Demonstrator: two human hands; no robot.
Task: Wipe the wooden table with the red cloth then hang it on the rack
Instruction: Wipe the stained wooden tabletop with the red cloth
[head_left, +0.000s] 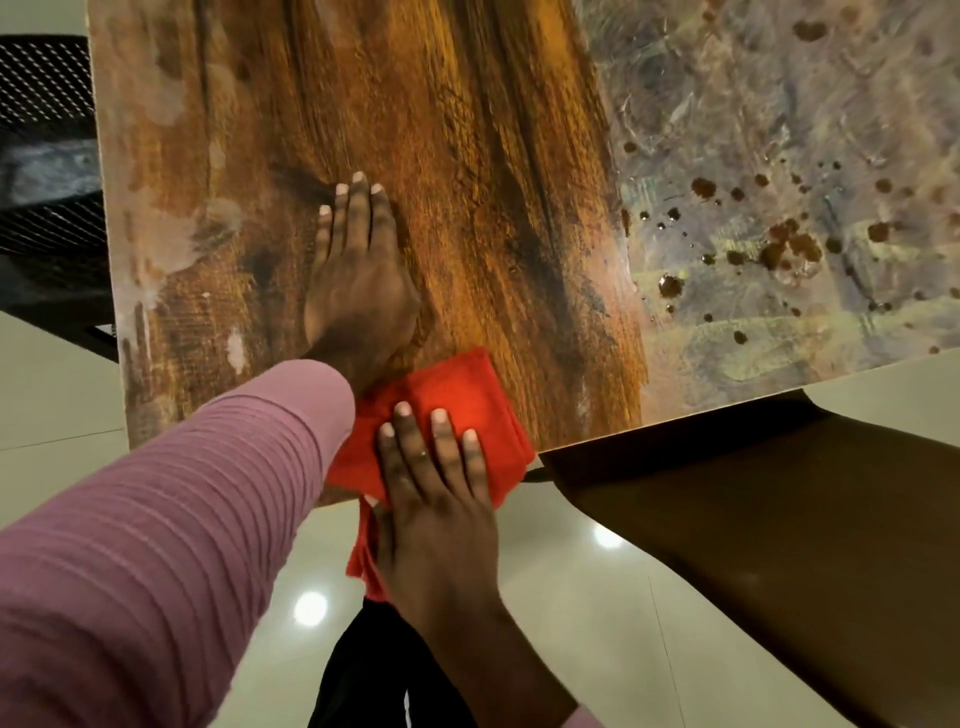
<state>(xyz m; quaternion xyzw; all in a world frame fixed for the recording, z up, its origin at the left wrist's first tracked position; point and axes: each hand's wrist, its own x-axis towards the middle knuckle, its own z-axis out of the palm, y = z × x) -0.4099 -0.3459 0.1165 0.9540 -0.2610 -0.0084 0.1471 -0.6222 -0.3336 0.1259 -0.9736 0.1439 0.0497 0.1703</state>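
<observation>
Red cloth (457, 395) sits lower centre on the bench's (493, 156) near edge, partly hanging off. I see my right hand (436, 493) pressing it, fingers (444, 441) straight. Just above, my left hand (358, 291) lies flat, holding nothing. Brown spots (789, 249) dot the right side.

I count 1 worn orange-brown wooden table (467, 156), 1 folded red cloth (460, 392), 2 bare hands, i.e. left hand (358, 296) & right hand (434, 504), 1 black mesh chair (47, 156), plus dozens of dark brown spots (702, 187).

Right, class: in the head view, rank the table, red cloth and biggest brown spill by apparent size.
1. table
2. red cloth, partly hidden under the right hand
3. brown spill
</observation>
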